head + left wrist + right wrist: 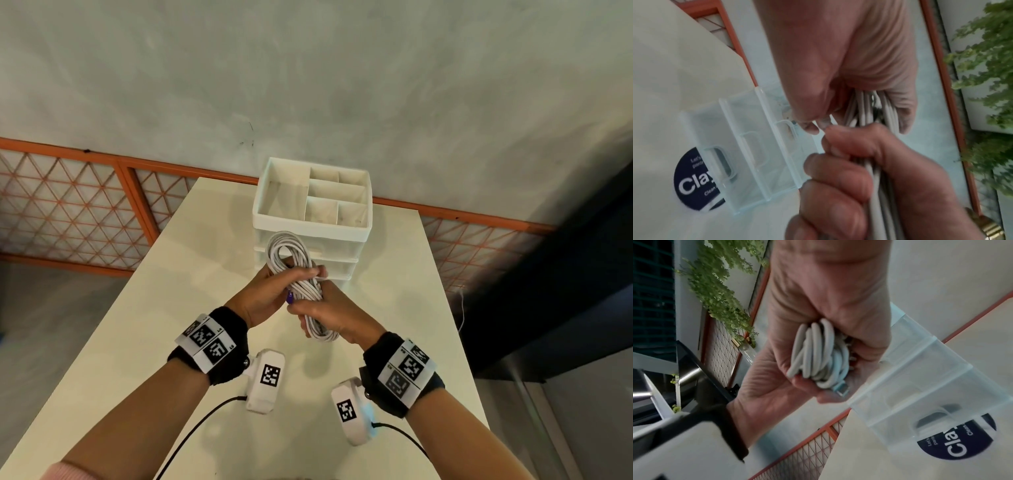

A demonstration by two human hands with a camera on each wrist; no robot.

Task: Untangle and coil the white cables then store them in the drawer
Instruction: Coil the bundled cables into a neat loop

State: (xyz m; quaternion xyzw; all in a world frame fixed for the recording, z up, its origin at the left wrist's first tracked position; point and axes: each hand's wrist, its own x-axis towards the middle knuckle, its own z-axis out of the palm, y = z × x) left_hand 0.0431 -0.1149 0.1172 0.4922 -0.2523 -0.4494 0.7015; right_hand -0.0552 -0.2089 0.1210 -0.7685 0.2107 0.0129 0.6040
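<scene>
A coiled bundle of white cable [290, 253] is held upright over the table, just in front of the white drawer unit [349, 263]. My left hand [270, 291] grips the middle of the bundle from the left, and its fingers wrap across the strands. My right hand [334, 308] grips the lower part from the right. A small purple piece [289, 297] shows between the hands. In the right wrist view the cable [813, 352] is bunched in my fist, and a plug end [842, 390] sticks out. All the drawers look closed.
The drawer unit carries an open tray with several compartments [284, 219] on top and stands at the far end of the cream table [154, 325]. An orange mesh railing [85, 212] runs behind. A thin white wire [463, 308] hangs past the table's right edge.
</scene>
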